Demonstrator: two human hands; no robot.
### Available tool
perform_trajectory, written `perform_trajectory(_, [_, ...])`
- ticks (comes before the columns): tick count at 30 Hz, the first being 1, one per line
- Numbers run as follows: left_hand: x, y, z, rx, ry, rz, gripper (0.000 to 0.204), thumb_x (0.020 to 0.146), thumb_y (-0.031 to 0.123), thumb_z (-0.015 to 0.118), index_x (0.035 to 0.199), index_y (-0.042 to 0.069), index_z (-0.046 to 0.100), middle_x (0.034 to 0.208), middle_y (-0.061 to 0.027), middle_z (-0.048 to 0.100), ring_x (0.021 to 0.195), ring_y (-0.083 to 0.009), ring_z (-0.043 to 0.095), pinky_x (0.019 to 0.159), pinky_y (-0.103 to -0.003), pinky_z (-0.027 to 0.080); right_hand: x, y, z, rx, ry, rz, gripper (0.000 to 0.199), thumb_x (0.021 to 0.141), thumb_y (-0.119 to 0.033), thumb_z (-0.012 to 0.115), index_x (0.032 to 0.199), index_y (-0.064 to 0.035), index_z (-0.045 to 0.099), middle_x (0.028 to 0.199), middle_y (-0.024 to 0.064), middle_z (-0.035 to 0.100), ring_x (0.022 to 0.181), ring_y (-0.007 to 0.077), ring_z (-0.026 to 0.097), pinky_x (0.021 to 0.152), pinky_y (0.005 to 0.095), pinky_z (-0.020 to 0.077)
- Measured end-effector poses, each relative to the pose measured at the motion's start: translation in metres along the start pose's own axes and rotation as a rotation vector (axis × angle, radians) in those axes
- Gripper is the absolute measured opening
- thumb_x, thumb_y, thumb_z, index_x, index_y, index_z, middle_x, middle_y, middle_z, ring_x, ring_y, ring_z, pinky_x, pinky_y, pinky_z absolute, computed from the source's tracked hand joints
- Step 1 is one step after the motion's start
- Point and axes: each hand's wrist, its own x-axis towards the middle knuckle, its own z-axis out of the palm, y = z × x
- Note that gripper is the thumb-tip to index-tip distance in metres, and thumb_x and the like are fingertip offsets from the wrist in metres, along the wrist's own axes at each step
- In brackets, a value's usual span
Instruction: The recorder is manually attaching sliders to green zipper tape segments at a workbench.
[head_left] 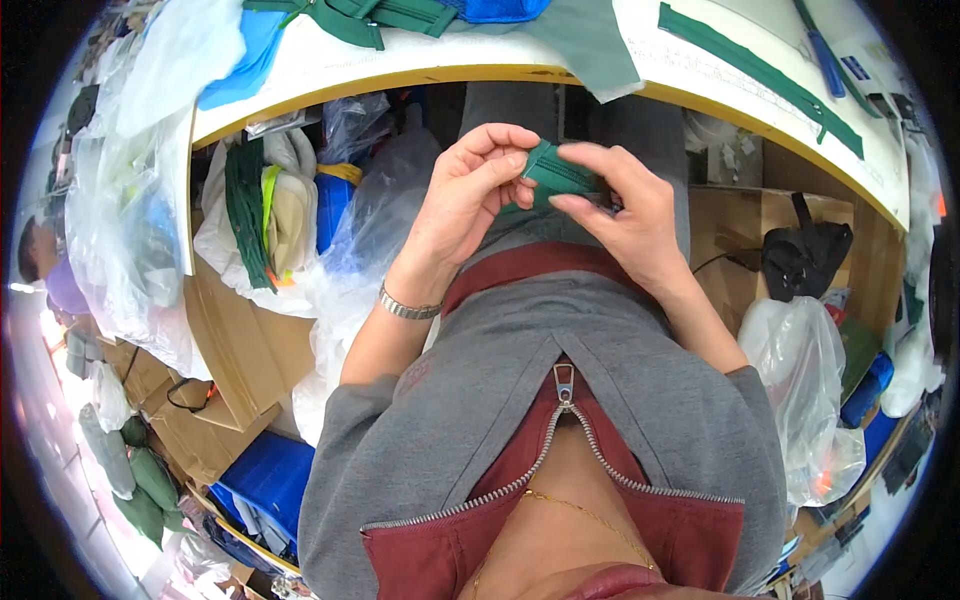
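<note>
Between my two hands, above my lap, is a small green piece of fabric with a dark green zipper (pixel 562 172) running across it. My left hand (pixel 478 178) pinches its left end between thumb and fingers. At its right end, my right hand (pixel 628 208) is closed on the fabric, thumb below and forefinger above. The lower part of the piece is partly covered by my fingers. Beyond my hands, a long green zipper strip (pixel 755 72) lies on the white table (pixel 690 120).
Green straps (pixel 375 18) and grey-green cloth (pixel 590 45) lie on the table, whose yellow edge arches past my hands. A blue-handled tool (pixel 826 65) is at the far right. Plastic bags (pixel 795 385), cardboard boxes (pixel 235 340) and a blue bin (pixel 262 480) crowd both sides.
</note>
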Motion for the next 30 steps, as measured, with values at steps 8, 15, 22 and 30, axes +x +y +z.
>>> perform_trajectory(8, [-0.001, -0.004, 0.003, 0.523, -0.011, 0.173, 0.018, 0.08, 0.007, 0.062, 0.096, 0.0, 0.06, 0.08, 0.0001, 0.057, 0.071, -0.0055, 0.051, 0.065, -0.018, 0.041, -0.002, 0.014, -0.004, 0.351, -0.064, 0.396, 0.018, 0.078, -0.014, 0.064, 0.08, 0.003, 0.06, 0.072, 0.0038, 0.054, 0.068, 0.0079, 0.051, 0.058, 0.0237, 0.0411])
perform_trajectory(15, [-0.002, -0.007, -0.001, 0.289, -0.012, 0.029, 0.013, 0.082, 0.013, 0.061, 0.088, 0.002, 0.058, 0.08, 0.0017, 0.056, 0.072, -0.0049, 0.051, 0.065, -0.019, 0.042, -0.001, 0.005, -0.006, 0.606, -0.242, 0.615, 0.024, 0.083, -0.02, 0.06, 0.077, 0.0034, 0.059, 0.067, -0.0026, 0.053, 0.064, 0.0046, 0.047, 0.059, 0.0211, 0.0377])
perform_trajectory(22, [-0.003, -0.01, -0.002, 0.036, -0.097, -0.086, 0.012, 0.083, 0.014, 0.059, 0.088, 0.003, 0.058, 0.081, 0.0013, 0.057, 0.073, -0.0055, 0.053, 0.066, -0.021, 0.046, -0.005, 0.026, -0.006, 0.463, -0.337, 0.458, 0.026, 0.082, -0.022, 0.061, 0.08, 0.0039, 0.061, 0.069, -0.0015, 0.057, 0.068, 0.0043, 0.05, 0.062, 0.0205, 0.0404])
perform_trajectory(30, [-0.007, -0.004, 0.008, 0.53, 0.107, 0.129, 0.012, 0.078, 0.009, 0.064, 0.085, 0.0, 0.06, 0.072, -0.0019, 0.061, 0.064, -0.009, 0.057, 0.058, -0.022, 0.046, -0.007, 0.01, -0.003, 0.572, -0.275, 0.569, 0.023, 0.082, -0.012, 0.059, 0.1, 0.0009, 0.061, 0.074, 0.0026, 0.062, 0.06, 0.0048, 0.053, 0.055, 0.0195, 0.0459])
